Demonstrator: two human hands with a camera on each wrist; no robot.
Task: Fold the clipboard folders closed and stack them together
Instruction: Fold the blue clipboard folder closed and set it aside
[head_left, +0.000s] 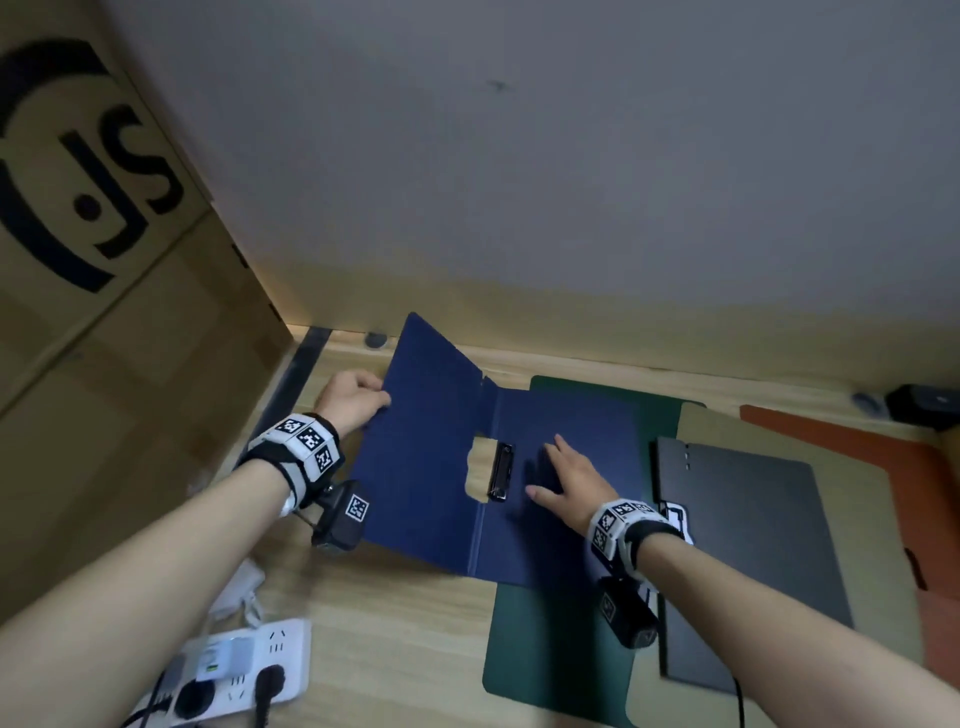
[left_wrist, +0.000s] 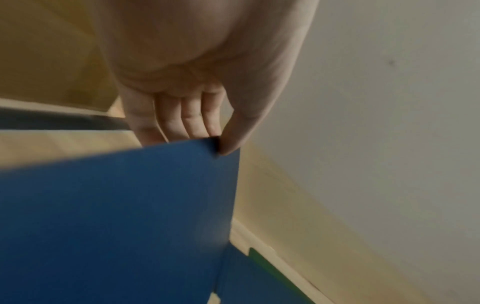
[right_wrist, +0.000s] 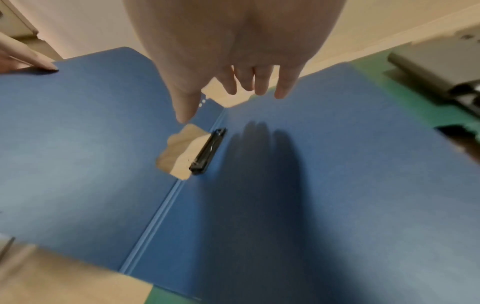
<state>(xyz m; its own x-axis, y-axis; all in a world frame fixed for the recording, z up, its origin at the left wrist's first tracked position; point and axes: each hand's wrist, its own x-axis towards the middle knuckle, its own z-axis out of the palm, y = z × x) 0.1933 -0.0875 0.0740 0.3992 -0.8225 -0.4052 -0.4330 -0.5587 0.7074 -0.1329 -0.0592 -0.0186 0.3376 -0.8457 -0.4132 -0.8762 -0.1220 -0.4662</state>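
A blue clipboard folder lies open on the wooden table, its left cover raised at a slant. My left hand pinches that cover's outer edge between thumb and fingers. My right hand is spread flat, palm down, over the folder's right half, beside the black clip; its shadow falls on the blue surface, and contact is unclear. Under the blue folder lies a green folder. A closed black folder lies to the right on a tan one.
A big cardboard box stands at the left. A white power strip with plugs lies at the near left. An orange folder shows at the far right, and a dark device sits by the wall.
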